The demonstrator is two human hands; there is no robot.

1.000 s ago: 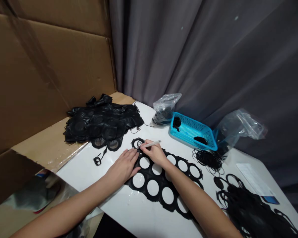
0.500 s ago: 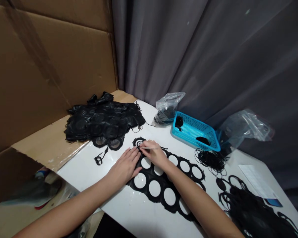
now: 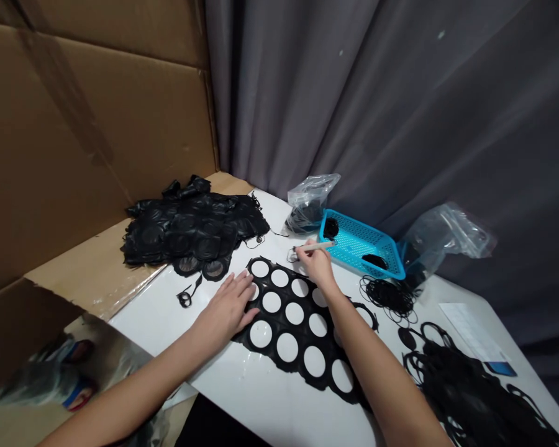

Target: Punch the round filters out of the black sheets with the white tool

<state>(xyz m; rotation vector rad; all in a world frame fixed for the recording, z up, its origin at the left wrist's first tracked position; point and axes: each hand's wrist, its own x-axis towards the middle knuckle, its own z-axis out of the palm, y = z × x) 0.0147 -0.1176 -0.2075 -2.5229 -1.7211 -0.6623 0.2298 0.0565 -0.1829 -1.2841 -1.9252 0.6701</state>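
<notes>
My left hand (image 3: pixel 230 304) lies flat, fingers stretched out, on the left edge of a black rubber-like sheet (image 3: pixel 302 336) with rows of round holes. Through the holes the white table shows. My right hand (image 3: pixel 317 266) is closed round a pale, pen-like stick tool (image 3: pixel 320 246) and hovers beyond the sheet's far edge, short of the blue basket. By the tool's tip there is a thin dark loop (image 3: pixel 291 254); whether it hangs on the tip I cannot tell. My right forearm hides part of the sheet's right side.
A blue basket (image 3: pixel 349 239) holds bundles of black rings. Clear bags (image 3: pixel 313 189) stand beside it, with a heap of loose rings (image 3: pixel 389 297) in front. Black sheets (image 3: pixel 186 226) are stacked left; black scraps (image 3: pixel 479 397) lie right. A small scrap (image 3: pixel 185 299) sits near my left hand.
My right hand has moved from the sheet's far left corner up and right towards the basket, with the tool. The thin black rings at that corner hole are gone. My left hand stays on the sheet.
</notes>
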